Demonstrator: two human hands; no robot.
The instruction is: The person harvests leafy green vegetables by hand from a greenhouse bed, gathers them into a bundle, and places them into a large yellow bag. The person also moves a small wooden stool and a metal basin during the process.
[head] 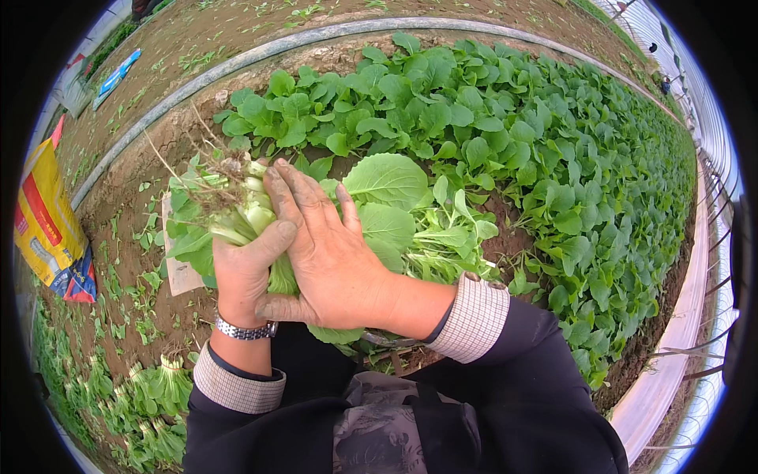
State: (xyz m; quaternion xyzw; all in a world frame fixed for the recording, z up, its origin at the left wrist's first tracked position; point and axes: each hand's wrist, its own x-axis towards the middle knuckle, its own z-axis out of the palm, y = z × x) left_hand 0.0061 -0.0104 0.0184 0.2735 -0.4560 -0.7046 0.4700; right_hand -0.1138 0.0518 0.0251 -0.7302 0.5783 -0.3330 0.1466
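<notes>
A bunch of leafy greens (258, 216) with pale stems is held up between my two hands, its dirt-covered roots (228, 181) facing away to the left. My left hand (246, 275), wearing a metal wristwatch (244, 331), wraps the near side of the stems. Across the top lies my right hand (334, 255), its soil-stained fingers extended over the stems and pressing on them. Broad leaves (388, 183) spread out beyond the right fingers. Loose pulled greens (450, 240) lie on the ground just right of the bunch. My palms hide part of the stems.
Dense growing greens (474, 118) fill the bed ahead and right. Several tied bunches (169, 385) rest on the soil at lower left. A yellow printed sack (47, 219) stands at far left. A grey pipe (331, 37) curves past the bed, and plastic sheeting (657, 391) borders the right.
</notes>
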